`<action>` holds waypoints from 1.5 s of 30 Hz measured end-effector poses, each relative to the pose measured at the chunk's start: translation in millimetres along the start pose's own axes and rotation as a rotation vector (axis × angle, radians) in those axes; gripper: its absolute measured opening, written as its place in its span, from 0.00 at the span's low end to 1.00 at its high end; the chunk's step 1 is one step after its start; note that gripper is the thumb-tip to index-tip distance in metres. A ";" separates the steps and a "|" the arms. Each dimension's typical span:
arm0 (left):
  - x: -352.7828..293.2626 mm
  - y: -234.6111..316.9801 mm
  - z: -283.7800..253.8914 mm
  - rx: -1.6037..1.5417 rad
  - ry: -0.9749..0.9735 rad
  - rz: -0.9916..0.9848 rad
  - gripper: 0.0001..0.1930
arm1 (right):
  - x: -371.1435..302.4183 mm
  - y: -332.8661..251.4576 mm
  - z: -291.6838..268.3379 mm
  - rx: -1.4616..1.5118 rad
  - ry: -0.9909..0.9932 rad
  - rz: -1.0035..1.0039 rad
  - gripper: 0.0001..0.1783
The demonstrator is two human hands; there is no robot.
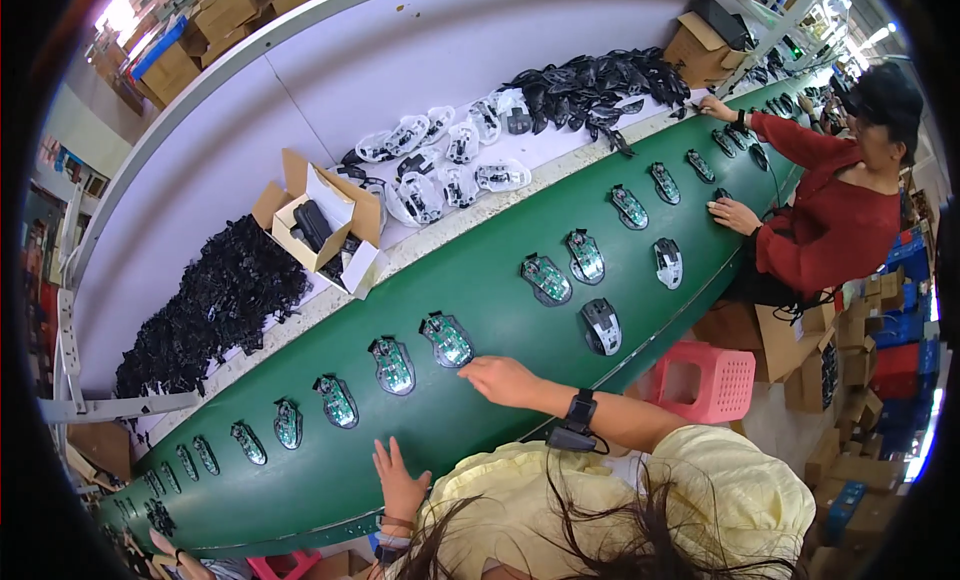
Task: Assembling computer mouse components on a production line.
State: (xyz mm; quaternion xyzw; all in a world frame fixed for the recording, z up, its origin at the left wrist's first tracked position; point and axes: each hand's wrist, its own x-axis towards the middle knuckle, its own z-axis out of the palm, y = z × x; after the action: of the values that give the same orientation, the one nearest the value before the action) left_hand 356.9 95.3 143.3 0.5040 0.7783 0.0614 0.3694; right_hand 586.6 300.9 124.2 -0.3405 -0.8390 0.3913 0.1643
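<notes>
A line of open computer mouse bases with green circuit boards runs along the green conveyor belt (480,420). My right hand (505,382) reaches over the belt, its bent fingers closed at the lower edge of one mouse base (446,340); the exact grip is partly hidden. Just left of that lies another mouse base (392,365). Nearer the belt's front edge, my left hand (400,482) is open, fingers spread, with nothing in it. A mouse (601,327) with a dark and grey shell sits to the right, and a paler mouse (668,264) lies beyond it.
Along the far ledge are a heap of small black parts (215,300), an open carton (315,220), clear-bagged parts (420,195) and a pile of black shells (590,90). A co-worker in red (840,220) works at the right. A pink stool (703,382) stands below the belt.
</notes>
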 end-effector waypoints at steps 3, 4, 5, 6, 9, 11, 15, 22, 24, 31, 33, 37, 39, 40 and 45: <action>4.7 -16.8 28.6 0.071 -0.119 0.015 0.54 | 17.6 26.9 -28.5 -0.053 -0.022 0.022 0.10; 6.8 -19.4 32.9 0.118 -0.125 0.037 0.56 | 24.6 36.3 -39.3 -0.075 0.019 0.046 0.10; 8.0 -23.8 33.9 0.114 -0.132 0.025 0.56 | 33.3 47.3 -50.9 -0.097 0.058 0.068 0.10; 10.3 -19.9 28.5 0.079 -0.184 0.006 0.56 | 42.3 65.1 -65.3 -0.179 0.127 0.005 0.10; 11.8 -18.0 22.6 0.043 -0.266 -0.055 0.55 | 92.5 109.4 -126.9 -0.543 0.245 0.100 0.10; 16.4 -18.9 23.6 0.050 -0.311 -0.061 0.55 | 121.6 180.0 -184.7 -0.709 0.492 0.222 0.14; 10.3 -29.5 33.4 0.133 -0.296 0.027 0.52 | 166.0 274.3 -264.5 -0.950 0.555 0.583 0.24; 10.7 -29.8 40.3 0.481 -0.199 0.190 0.48 | 195.8 352.6 -282.7 -0.729 0.337 0.860 0.23; 6.0 -38.1 48.3 0.849 -0.122 0.276 0.55 | 203.7 333.6 -271.6 -0.765 0.369 0.814 0.23; 13.9 -15.8 25.1 0.285 -0.295 0.139 0.32 | 222.8 317.5 -271.6 -0.828 0.466 0.808 0.23; 30.1 2.8 11.3 0.078 -0.434 0.077 0.40 | 202.0 369.1 -301.3 -0.833 0.446 0.804 0.21; 30.2 12.8 4.0 0.113 -0.527 -0.035 0.46 | 211.4 361.8 -272.3 -0.881 0.439 0.634 0.14; 32.5 10.6 11.8 0.127 -0.511 -0.053 0.46 | 204.2 344.2 -260.8 -0.950 0.408 0.533 0.14; 31.6 8.1 17.6 0.145 -0.493 -0.078 0.47 | 203.1 329.7 -251.4 -0.926 0.424 0.573 0.14; 42.3 15.4 15.5 0.304 -0.498 0.111 0.47 | 170.3 261.4 -240.8 -0.714 0.658 0.488 0.17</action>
State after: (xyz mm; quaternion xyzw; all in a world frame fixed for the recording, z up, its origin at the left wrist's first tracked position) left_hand 368.8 133.6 117.6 0.5949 0.6351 -0.1614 0.4655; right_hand 711.2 672.1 78.9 -0.6645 -0.7206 -0.0188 0.1968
